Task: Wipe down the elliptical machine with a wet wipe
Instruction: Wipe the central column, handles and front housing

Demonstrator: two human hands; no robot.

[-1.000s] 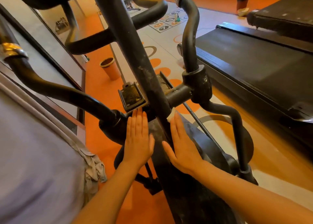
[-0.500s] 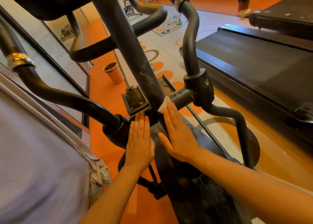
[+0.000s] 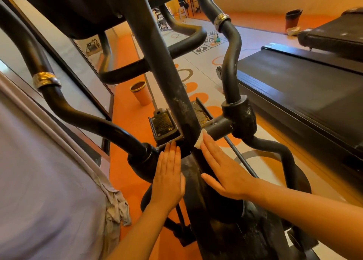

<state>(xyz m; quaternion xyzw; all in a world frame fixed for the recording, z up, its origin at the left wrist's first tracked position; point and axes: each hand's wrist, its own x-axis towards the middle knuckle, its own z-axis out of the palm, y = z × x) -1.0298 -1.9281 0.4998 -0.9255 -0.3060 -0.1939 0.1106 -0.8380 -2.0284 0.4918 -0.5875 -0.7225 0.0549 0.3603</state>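
Both hands lie flat with straight fingers on the elliptical machine (image 3: 172, 86), one each side of its sloping centre post. The right hand (image 3: 222, 169) presses a wet wipe (image 3: 199, 141) against the post's foot, only a white corner peeking past the fingertips; the left hand (image 3: 169, 179) rests bare on the housing. The wipe looks soft and limp, best pinned under a flat palm. The machine looks heavy, rigid, black, scuffed and dusty.
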